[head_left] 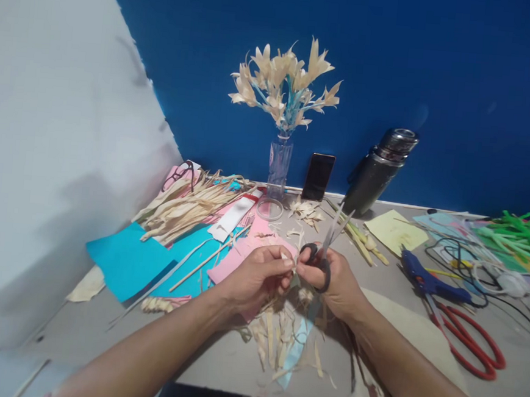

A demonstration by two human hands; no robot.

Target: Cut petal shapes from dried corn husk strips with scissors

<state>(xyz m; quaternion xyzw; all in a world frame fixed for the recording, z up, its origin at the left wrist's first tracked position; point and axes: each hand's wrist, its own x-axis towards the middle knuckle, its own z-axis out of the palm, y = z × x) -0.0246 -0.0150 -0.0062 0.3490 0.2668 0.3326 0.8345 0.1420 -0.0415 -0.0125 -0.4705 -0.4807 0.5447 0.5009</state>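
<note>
My left hand (261, 273) is closed in a pinch on a small pale strip of dry husk (296, 257) at the middle of the table. Close beside it, my right hand (338, 285) has a pair of dark-handled scissors (335, 228) hooked on its fingers, blades pointing up and slightly apart. The right thumb and fingertip also meet at the husk strip. Narrow husk scraps (272, 340) and a light blue paper strip (298, 345) lie beneath both hands.
Pale husk flowers (283, 77) stand in a clear bottle (279, 166) by the blue wall. A phone (318, 177) and a leaning thermos (374, 173) stand nearby. Husks (191, 208) and blue paper (127, 260) lie left; a glue gun (433, 279) and red-handled scissors (469, 340) lie right.
</note>
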